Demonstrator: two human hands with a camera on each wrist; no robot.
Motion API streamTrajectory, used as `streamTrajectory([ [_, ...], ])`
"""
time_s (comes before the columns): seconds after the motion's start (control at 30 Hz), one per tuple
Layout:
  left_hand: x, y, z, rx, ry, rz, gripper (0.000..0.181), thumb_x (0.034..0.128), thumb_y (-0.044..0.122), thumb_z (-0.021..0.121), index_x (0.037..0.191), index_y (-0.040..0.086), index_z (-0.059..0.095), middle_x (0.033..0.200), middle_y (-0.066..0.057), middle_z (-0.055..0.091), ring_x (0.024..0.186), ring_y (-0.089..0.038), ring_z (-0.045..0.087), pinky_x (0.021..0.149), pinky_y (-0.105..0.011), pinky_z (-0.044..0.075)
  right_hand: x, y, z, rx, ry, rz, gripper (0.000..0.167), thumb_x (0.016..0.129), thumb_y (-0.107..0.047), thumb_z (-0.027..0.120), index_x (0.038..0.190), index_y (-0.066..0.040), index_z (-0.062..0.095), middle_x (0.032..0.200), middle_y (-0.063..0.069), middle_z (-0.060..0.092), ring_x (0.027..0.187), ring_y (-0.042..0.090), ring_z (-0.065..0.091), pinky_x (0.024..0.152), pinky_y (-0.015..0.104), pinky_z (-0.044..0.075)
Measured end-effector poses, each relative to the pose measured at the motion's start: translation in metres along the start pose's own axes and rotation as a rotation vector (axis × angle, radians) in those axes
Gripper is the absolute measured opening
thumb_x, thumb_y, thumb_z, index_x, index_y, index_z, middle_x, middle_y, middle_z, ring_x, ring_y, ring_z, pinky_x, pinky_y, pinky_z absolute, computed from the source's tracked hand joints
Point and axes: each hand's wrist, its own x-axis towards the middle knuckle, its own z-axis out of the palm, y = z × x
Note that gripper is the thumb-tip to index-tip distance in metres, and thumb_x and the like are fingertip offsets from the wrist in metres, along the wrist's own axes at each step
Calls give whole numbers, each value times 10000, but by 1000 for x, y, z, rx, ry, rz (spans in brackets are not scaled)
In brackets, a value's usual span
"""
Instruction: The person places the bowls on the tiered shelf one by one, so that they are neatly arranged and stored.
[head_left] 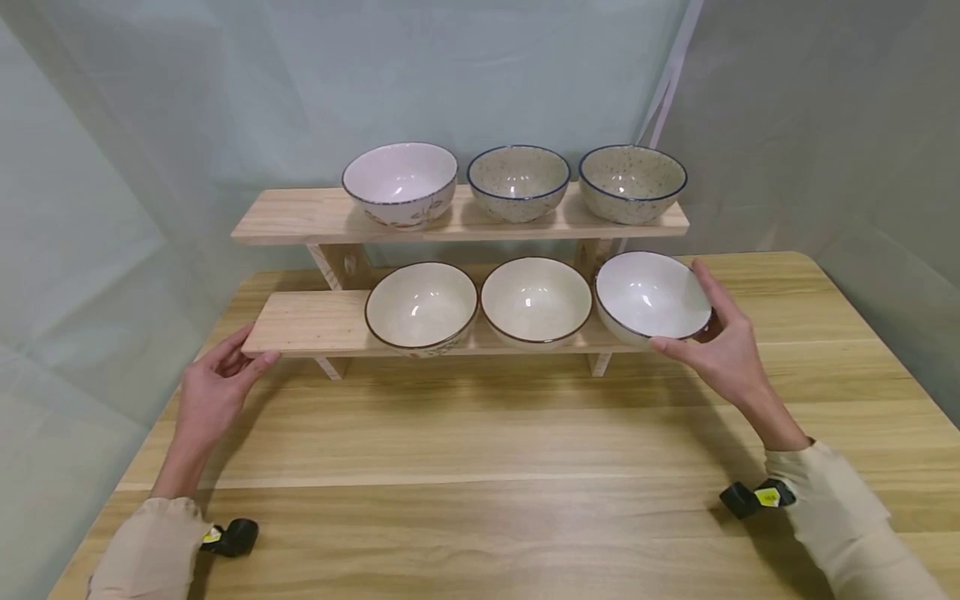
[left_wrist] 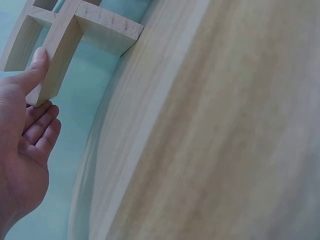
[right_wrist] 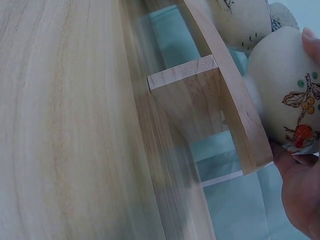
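A two-tier wooden shelf (head_left: pixel 300 321) stands on the table. My left hand (head_left: pixel 213 387) grips the left end of its lower board (left_wrist: pixel 60 55), thumb on the front edge and fingers curled near the end. At the lower tier's right end is a white bowl (head_left: pixel 652 296) with a dark rim; fruit and leaves are painted on its outside (right_wrist: pixel 285 85). My right hand (head_left: pixel 716 346) holds this bowl from the right, thumb at the front and fingers round the far side. Two cream bowls, one in the middle (head_left: pixel 536 300) and one further left (head_left: pixel 422 306), sit beside it.
On the upper board (head_left: pixel 292 217) stand a white patterned bowl (head_left: pixel 401 183) and two speckled bowls with blue rims, one central (head_left: pixel 519 183) and one at the right (head_left: pixel 632 183). The wooden table (head_left: pixel 480 500) extends in front. Pale cloth (head_left: pixel 480 75) hangs behind.
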Motion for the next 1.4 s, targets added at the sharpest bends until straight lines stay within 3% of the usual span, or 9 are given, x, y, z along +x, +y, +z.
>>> streamTrajectory([
  [0.13,0,0,0,-3,1,0,670,1001,214,726,1554,-21,430,1425,-216,561,1002,151,581,788,-74,506,0,0,0,6,-6,2,1047,787,169,786,1648,-60,237,1596,250,323,1145,130,505,861,90,486],
  [0.37,0,0,0,-28,0,10,672,993,186,736,1548,-34,429,1359,-40,634,993,143,596,787,-80,511,1,0,-3,-22,-34,20,1061,815,110,807,1661,-89,198,1625,252,289,1137,114,507,848,73,473],
  [0.6,0,1,0,-17,-2,5,674,996,194,732,1550,-34,425,1418,-211,550,1006,151,583,798,-78,505,3,-1,-5,-46,-63,26,1071,827,92,807,1667,-94,170,1657,228,250,1192,156,495,867,71,466],
  [0.7,1,0,0,-16,-1,1,674,996,197,732,1552,-29,425,1421,-220,543,1005,153,582,801,-77,503,3,-1,-5,-48,-67,24,1068,829,88,806,1668,-95,171,1656,226,251,1198,179,494,865,71,466],
  [0.8,1,0,0,-22,-2,0,673,995,193,733,1552,-26,425,1412,-161,573,1004,152,585,798,-77,504,3,-2,-5,-46,-76,22,1068,832,81,803,1670,-97,166,1651,223,254,1209,219,489,867,72,464],
  [1.0,0,-1,-1,-53,1,7,671,988,172,742,1547,-31,432,1281,93,664,990,139,604,783,-79,511,4,-2,-5,-48,-91,25,1065,839,61,800,1673,-111,161,1635,218,270,1202,226,481,874,73,459],
  [1.1,0,-1,0,-52,7,12,669,984,173,747,1542,-33,440,1233,136,673,980,136,609,774,-78,512,4,-2,-5,-45,-96,25,1057,843,54,797,1673,-112,164,1631,216,275,1198,202,479,878,74,456],
  [1.23,0,0,1,-36,10,15,665,985,182,746,1539,-31,446,1281,64,671,981,137,606,775,-77,510,4,-2,-5,-29,-103,23,1048,848,55,793,1672,-107,166,1638,213,260,1207,188,475,892,77,451],
  [1.4,0,2,1,-18,5,8,668,993,197,736,1548,-23,436,1398,-177,589,1001,145,589,789,-76,506,4,-2,-6,-15,-111,21,1057,847,60,795,1673,-113,159,1646,207,244,1238,192,462,926,89,441],
])
